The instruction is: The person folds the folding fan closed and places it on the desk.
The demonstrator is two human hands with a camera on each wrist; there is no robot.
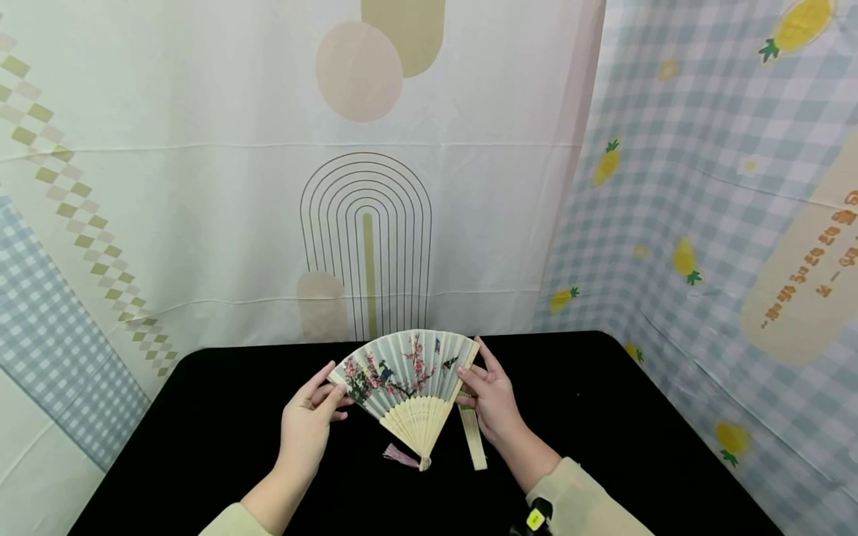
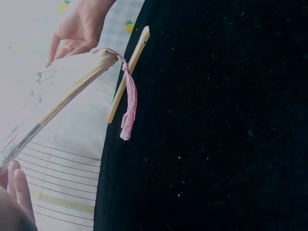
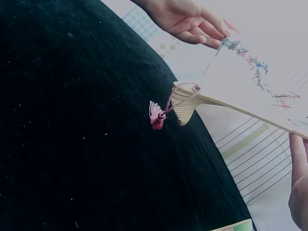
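Note:
A spread folding fan (image 1: 402,372) with pink blossoms and dark birds on pale cloth is held up over the black table. My left hand (image 1: 307,420) pinches its left edge between thumb and fingers. At the opposite edge, my right hand (image 1: 494,398) grips the outer rib. The pale ribs meet at a pivot low in the middle, where a pink tassel (image 2: 129,108) hangs. In the right wrist view the left hand (image 3: 187,21) shows at the top, beside the cloth.
A second, folded fan (image 1: 473,439), pale with a green part, lies on the table (image 1: 221,447) near my right hand. A white patterned curtain (image 1: 234,186) hangs behind the table, and a checked one with pineapples (image 1: 670,208) hangs at the right.

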